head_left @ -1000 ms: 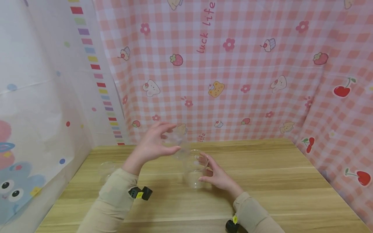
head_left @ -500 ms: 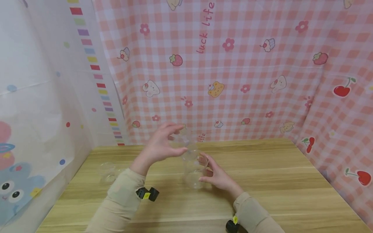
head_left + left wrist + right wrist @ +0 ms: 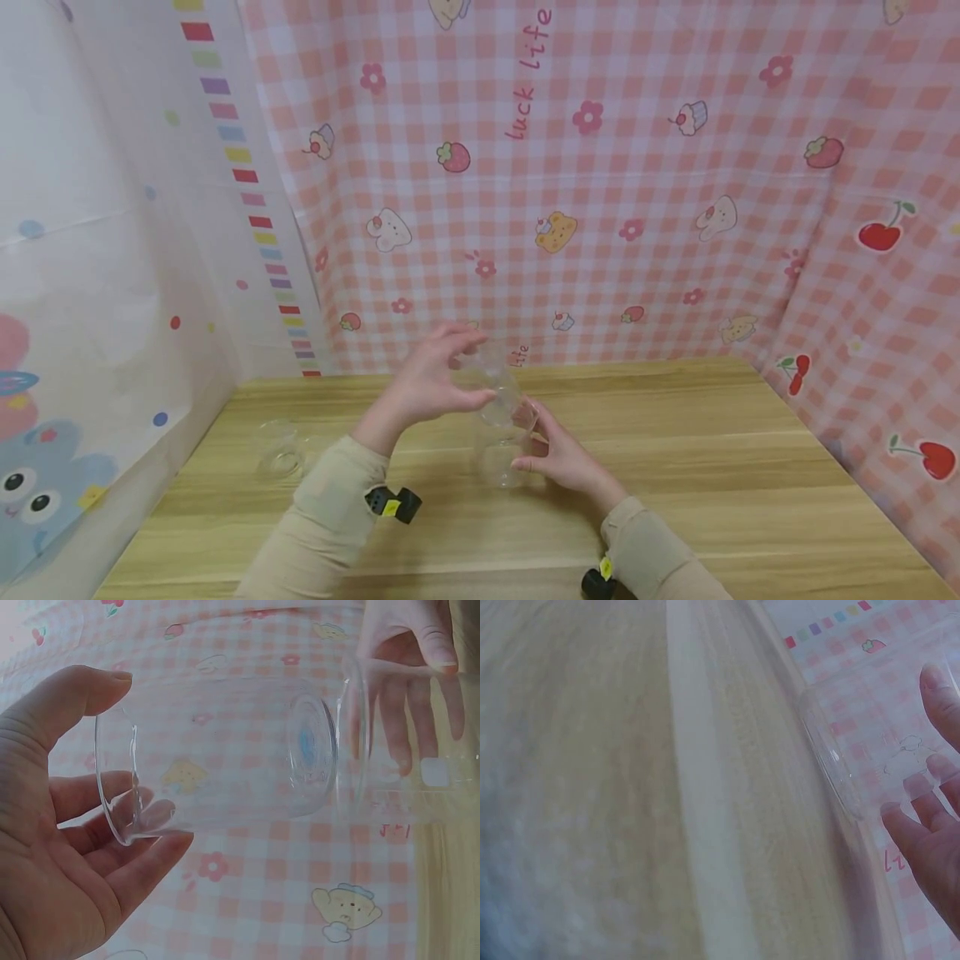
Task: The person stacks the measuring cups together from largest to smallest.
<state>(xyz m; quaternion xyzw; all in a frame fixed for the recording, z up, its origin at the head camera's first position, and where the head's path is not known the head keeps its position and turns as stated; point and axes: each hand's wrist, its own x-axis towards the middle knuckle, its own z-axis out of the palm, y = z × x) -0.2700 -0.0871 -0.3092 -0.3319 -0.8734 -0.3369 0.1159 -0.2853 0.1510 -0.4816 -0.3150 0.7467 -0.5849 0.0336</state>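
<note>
My left hand (image 3: 431,379) grips a clear drinking glass (image 3: 225,750) around its rim, thumb on one side and fingertips on the other. That glass is held slightly tilted, its base right at the mouth of a second clear glass (image 3: 497,462). The lower glass stands upright on the wooden table, and my right hand (image 3: 558,454) holds it from the right side, thumb in front and fingers behind. In the right wrist view the lower glass (image 3: 855,742) shows its base at the tabletop, with the right hand's fingertips (image 3: 892,810) against its wall.
More clear glassware (image 3: 281,458) stands on the left part of the wooden table (image 3: 675,467), beyond the left forearm. A pink checked cloth (image 3: 637,183) hangs along the table's back edge, with a white printed cloth (image 3: 112,250) at the left.
My left hand has moved right and slightly down with its glass, bringing the base to the lower glass's mouth. The right hand stays in place. More of the glassware at the left is uncovered.
</note>
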